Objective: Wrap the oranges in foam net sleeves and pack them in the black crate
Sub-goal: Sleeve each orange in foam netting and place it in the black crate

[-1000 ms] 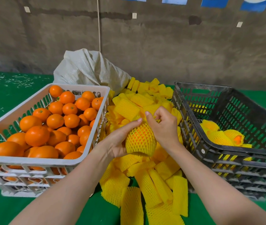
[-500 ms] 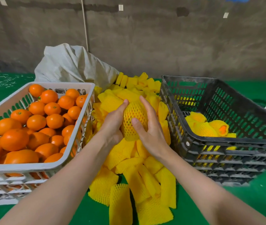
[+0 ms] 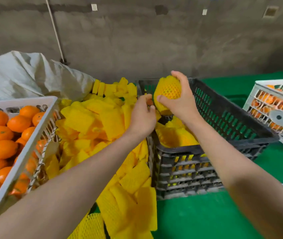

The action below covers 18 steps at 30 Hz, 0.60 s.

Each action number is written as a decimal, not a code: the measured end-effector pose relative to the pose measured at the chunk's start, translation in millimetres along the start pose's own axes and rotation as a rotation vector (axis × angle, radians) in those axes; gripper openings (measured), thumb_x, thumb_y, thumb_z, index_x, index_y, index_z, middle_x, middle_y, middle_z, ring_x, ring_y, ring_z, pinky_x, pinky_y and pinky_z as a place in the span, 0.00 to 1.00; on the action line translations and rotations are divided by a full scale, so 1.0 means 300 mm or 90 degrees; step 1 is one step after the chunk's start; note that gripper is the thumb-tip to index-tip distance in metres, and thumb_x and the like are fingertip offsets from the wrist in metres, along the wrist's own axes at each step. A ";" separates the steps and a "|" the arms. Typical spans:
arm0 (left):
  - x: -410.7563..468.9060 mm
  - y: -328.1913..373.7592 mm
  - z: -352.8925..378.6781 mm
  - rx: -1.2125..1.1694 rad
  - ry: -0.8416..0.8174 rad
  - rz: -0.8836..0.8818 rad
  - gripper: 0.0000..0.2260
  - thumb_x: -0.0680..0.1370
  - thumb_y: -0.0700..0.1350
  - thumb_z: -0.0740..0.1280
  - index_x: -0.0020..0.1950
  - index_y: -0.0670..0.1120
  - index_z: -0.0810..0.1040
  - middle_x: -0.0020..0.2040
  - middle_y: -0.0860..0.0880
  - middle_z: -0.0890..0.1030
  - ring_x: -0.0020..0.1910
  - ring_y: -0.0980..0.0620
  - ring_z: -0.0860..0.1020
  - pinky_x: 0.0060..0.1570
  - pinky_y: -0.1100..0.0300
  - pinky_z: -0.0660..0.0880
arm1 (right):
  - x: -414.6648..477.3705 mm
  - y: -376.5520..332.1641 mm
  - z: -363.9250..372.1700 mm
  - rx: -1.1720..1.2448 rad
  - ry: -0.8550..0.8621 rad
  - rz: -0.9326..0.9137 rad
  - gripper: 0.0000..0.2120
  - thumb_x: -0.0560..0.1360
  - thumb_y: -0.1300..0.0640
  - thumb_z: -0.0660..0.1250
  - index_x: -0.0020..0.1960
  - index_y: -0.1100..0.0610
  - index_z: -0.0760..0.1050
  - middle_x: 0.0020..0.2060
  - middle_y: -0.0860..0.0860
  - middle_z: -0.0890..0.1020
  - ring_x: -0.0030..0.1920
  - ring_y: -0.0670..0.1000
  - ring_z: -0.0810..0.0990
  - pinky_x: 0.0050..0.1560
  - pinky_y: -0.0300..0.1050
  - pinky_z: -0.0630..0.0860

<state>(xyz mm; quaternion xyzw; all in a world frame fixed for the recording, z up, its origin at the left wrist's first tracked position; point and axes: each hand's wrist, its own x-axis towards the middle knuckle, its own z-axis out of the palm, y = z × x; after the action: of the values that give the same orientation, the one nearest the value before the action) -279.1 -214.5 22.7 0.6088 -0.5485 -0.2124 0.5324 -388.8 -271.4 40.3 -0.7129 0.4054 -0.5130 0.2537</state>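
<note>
Over the black crate (image 3: 223, 116) edge, right hand (image 3: 182, 102) grips the sleeved orange (image 3: 169, 89) — left hand (image 3: 142, 116) beside, grasp unclear

A green-covered surface (image 3: 197, 218) fills the lower frame and runs back to the wall. At the left edge a white crate (image 3: 16, 101) full of oranges (image 3: 4, 149) stands on it. Just beside it, in the middle, lies a loose pile of yellow foam net sleeves (image 3: 109, 121), reaching the bottom edge. The black crate (image 3: 185, 171) stands right of the pile, touching it. A second white crate (image 3: 275, 118) sits at the right edge, and a pale sack (image 3: 25, 76) slumps at upper left.
</note>
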 end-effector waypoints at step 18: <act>0.034 -0.087 0.122 0.388 -0.183 0.171 0.18 0.77 0.33 0.62 0.66 0.43 0.75 0.65 0.44 0.74 0.63 0.47 0.72 0.59 0.59 0.67 | 0.175 0.329 0.179 -0.686 -0.593 0.106 0.34 0.80 0.50 0.58 0.77 0.54 0.42 0.76 0.61 0.44 0.74 0.65 0.43 0.71 0.64 0.47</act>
<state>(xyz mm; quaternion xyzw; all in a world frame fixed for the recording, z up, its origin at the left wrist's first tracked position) -295.3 -243.2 -9.4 0.6261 -0.7309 -0.0505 0.2670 -362.2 -371.8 -27.6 -0.8506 0.5050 0.1374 0.0514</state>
